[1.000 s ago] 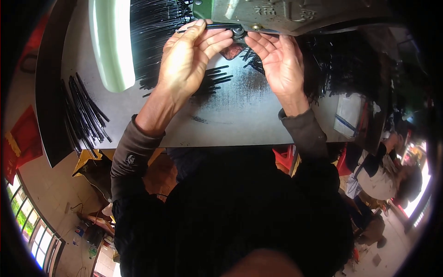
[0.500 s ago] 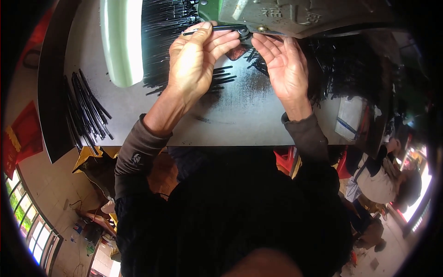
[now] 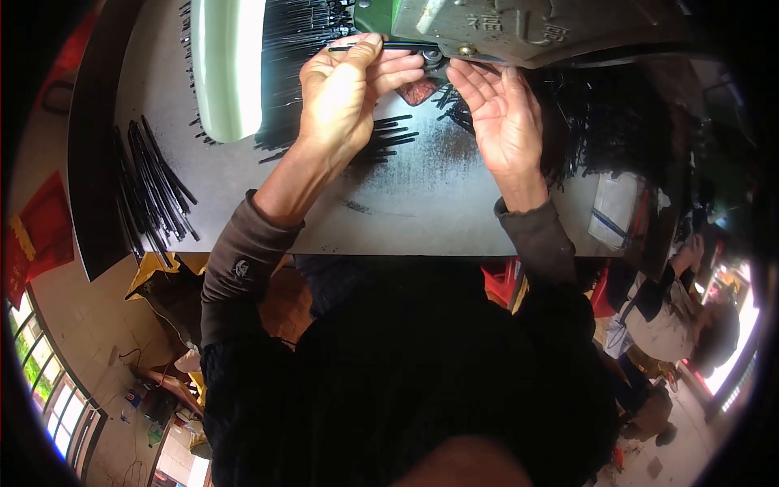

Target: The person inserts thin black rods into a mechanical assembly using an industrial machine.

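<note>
Between the thumb and fingers of my left hand (image 3: 337, 101) is a thin black strip (image 3: 345, 48), its right part running along the lower edge of a grey-and-green machine (image 3: 519, 32). The other fingers of that hand stretch toward a small round metal part (image 3: 432, 58) under the machine. My right hand (image 3: 507, 122) is palm up, just right of that part, with its fingers extended and apart from the thumb. Its fingertips are close under the machine's edge, and I see nothing held in them. A dark reddish pad (image 3: 416, 92) lies below the round part, between my hands.
Many thin black strips (image 3: 284, 73) cover the table (image 3: 406, 211) behind my left hand. A bundle of strips (image 3: 154, 187) sits at the left edge, near a bright white lamp (image 3: 227, 65). Dark piles (image 3: 600, 122) and a white box (image 3: 614, 207) are at right. Other people are beyond.
My hands stay almost in place, the left slightly farther right along with the strip. The whole view has shifted a little, with the lamp appearing farther right and higher.
</note>
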A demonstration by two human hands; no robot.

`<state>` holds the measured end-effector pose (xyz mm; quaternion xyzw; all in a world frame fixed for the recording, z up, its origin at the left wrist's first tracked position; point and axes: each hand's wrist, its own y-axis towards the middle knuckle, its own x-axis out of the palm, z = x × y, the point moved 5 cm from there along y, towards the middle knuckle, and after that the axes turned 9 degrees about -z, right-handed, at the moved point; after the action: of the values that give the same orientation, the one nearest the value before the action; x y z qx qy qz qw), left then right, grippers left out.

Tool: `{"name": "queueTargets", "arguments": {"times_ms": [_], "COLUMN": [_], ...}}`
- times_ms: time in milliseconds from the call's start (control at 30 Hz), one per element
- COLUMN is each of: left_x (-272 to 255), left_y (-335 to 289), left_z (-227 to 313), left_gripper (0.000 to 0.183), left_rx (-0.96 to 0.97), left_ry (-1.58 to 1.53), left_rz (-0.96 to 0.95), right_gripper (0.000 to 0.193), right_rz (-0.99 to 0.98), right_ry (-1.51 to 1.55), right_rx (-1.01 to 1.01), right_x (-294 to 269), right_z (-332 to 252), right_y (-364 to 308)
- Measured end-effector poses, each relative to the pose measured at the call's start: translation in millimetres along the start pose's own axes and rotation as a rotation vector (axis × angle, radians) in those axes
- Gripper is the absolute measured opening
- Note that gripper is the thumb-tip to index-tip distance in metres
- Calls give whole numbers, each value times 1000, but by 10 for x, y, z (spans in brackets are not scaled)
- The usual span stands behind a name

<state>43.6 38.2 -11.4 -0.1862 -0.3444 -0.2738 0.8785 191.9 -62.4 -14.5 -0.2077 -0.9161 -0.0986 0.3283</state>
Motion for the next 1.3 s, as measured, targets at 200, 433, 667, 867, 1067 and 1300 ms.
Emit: {"name": "queueTargets", "arguments": {"times_ms": [200, 433, 667, 867, 1067, 1300], "left_x": [-11, 10, 5, 36, -3, -2], "left_y": [-8, -66, -98, -124, -106, -67], "left_z": [-29, -27, -27, -15, -72, -45], "left_gripper": [12, 13, 15, 16, 16, 15], "left_rx": [44, 76, 52, 58, 30, 72], "left_ry": [-27, -22, 32, 52, 9, -23], "left_rz": [-22, -15, 50, 59, 82, 54], "right_gripper": [28, 29, 31, 33, 31, 33], "right_rz": [-13, -43, -51, -104, -66, -50], "right_ry": [-6, -6, -84, -83, -107, -72], "right_rx": [-7, -10, 49, 67, 78, 98], "right_x": [-2, -11, -17, -24, -88, -55], "right_z": [-6, -16, -53, -76, -37, -27], "right_y": [8, 17, 54, 26, 38, 2]}}
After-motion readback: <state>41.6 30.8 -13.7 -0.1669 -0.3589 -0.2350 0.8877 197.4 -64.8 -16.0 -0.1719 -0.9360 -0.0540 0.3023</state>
